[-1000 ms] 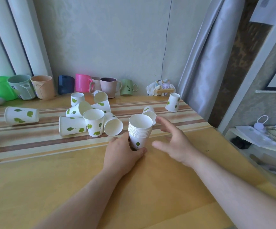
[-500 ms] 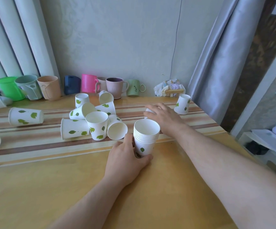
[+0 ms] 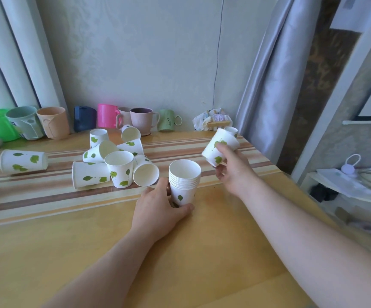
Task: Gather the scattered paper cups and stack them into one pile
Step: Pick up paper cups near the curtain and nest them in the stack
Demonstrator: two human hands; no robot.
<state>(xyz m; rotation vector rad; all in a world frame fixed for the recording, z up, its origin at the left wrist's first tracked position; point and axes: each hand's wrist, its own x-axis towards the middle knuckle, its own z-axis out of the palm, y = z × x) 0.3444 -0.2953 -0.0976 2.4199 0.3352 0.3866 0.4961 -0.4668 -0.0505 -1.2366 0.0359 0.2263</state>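
Note:
A stack of white paper cups with green leaves (image 3: 184,181) stands upright on the wooden table (image 3: 180,252). My left hand (image 3: 160,212) grips its base. My right hand (image 3: 233,170) holds one paper cup (image 3: 219,147) tilted in the air, to the right of the stack and a little above it. Several loose cups (image 3: 115,161) lie and stand in a cluster left of the stack. Another lies alone at the far left (image 3: 22,161). One more cup (image 3: 231,130) peeks out behind the held one.
A row of coloured plastic mugs (image 3: 104,118) lines the wall at the back. A crumpled packet (image 3: 213,122) sits at the back right. A striped runner (image 3: 35,192) crosses the table. The table's right edge borders a curtain (image 3: 275,85) and a low shelf (image 3: 353,185).
My right hand reached past the stack to a cup lying behind it, took hold of it and lifted it up to the right. My left hand stayed on the stack.

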